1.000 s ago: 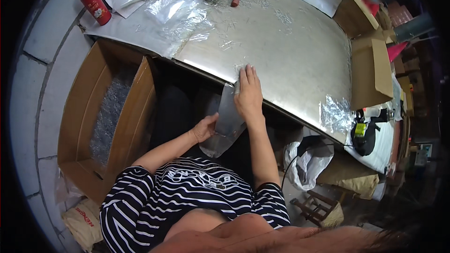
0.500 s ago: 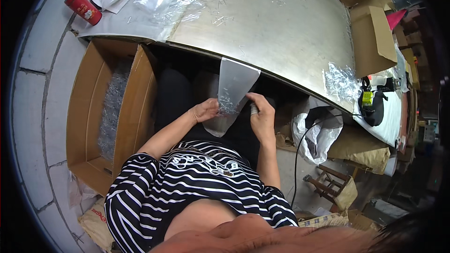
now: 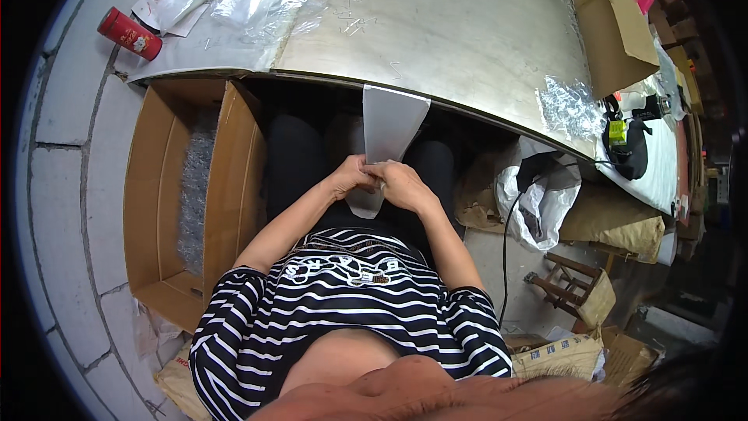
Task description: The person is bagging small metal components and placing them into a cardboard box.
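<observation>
A pale, tapered sheet (image 3: 392, 121) slopes from the table edge down toward my lap. Over its lower part my two hands meet. My left hand (image 3: 347, 178) has its fingers curled, and my right hand (image 3: 400, 185) closes in against it, fingers bent. Whatever lies between the fingers is hidden; the small thin metal pieces seen on the sheet earlier are covered or gathered there. Left of my legs, a cardboard box (image 3: 232, 187) holds a mass of similar thin metal pieces (image 3: 195, 206).
On the metal-topped table (image 3: 460, 47) lie a shiny heap of thin pieces (image 3: 573, 109), clear plastic bags (image 3: 261, 0) and a red can (image 3: 129, 33). An open carton (image 3: 615, 35) stands at right. Below it are a white bag (image 3: 538, 203), a black cable (image 3: 508, 257) and a wooden stool (image 3: 573, 288).
My hands, apart on either side of the sheet before, have come together over its lower part. The loose metal pieces on the sheet no longer show. The view has shifted slightly.
</observation>
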`<control>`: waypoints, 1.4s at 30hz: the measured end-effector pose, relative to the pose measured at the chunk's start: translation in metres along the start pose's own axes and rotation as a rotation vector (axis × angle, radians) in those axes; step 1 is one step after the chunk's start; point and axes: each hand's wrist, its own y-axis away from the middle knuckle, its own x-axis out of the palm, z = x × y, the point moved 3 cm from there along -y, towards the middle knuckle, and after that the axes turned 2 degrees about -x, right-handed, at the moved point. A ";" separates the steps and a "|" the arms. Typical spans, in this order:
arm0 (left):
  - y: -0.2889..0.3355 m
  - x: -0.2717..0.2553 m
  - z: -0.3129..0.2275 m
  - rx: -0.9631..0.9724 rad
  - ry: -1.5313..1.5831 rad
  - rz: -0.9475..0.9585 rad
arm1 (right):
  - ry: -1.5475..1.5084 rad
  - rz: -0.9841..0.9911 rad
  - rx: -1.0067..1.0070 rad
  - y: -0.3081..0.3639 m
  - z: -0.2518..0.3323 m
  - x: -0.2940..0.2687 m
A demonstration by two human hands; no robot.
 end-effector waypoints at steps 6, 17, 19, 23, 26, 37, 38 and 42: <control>0.023 0.011 -0.005 -0.182 0.078 0.006 | -0.234 -0.131 0.148 -0.003 -0.004 -0.017; 0.026 0.015 -0.059 0.081 0.073 0.002 | -0.331 -0.009 0.207 0.003 -0.013 -0.018; 0.032 0.026 -0.071 0.095 0.185 0.008 | -0.374 -0.079 0.245 0.004 -0.016 -0.018; 0.040 0.019 -0.068 0.217 0.192 -0.075 | -0.437 -0.190 0.162 0.000 0.006 -0.031; 0.035 0.010 -0.058 0.267 0.106 -0.127 | -0.463 -0.152 0.160 -0.001 0.003 -0.029; 0.034 0.020 -0.064 0.273 0.584 -0.133 | -0.633 -0.191 0.203 -0.012 0.008 -0.023; 0.033 0.020 -0.064 0.280 0.555 -0.113 | -0.586 -0.193 0.222 -0.014 0.014 -0.026; 0.031 0.008 -0.060 0.381 0.495 -0.127 | -0.493 -0.231 0.228 -0.024 0.013 -0.016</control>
